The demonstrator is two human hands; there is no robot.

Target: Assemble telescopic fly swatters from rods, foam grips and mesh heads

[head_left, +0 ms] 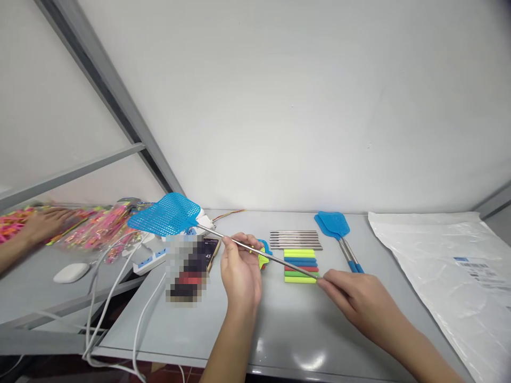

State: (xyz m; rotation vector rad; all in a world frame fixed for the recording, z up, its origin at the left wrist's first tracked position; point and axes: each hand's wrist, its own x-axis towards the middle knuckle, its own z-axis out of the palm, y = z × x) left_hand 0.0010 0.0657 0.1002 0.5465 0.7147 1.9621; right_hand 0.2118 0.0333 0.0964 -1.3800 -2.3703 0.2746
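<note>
A blue fly swatter (171, 215) with a long, thin metal rod is held across the table, its mesh head up at the left. My left hand (241, 271) is palm up around the rod near the head, with thumb and curled fingers against it. The rod's bare end is pinched between the thumb and fingers of my right hand (355, 295). Behind the rod lie several coloured handle sleeves (300, 261) and a row of metal rods (295, 239). Small coloured swatter heads (262, 258) are partly hidden by my left hand.
Blue swatters with handles (335, 226) lie at the right, beside a white plastic mailing bag (431, 266). A phone (209, 255), partly pixelated, and a power strip (149, 261) with white cables lie left. Another person's hand (48, 223) touches pink items (99, 226) farther left.
</note>
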